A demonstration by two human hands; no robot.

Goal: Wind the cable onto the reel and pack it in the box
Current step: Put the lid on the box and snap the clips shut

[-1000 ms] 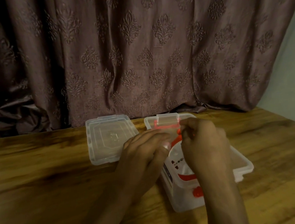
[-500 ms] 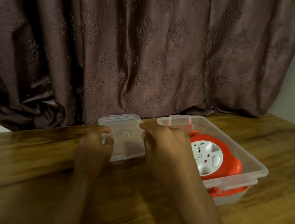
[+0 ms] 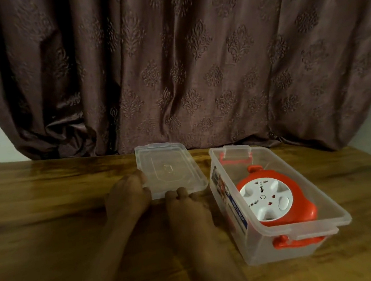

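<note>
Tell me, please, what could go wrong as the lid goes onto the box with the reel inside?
1. The reel lies tilted in the box, its top near the rim, so the lid might not seat flat.
2. Both hands, left and right, touch only the lid's near edge; a light grip on smooth plastic could slip.
3. The box's end clips look raised and could catch the lid.
</note>
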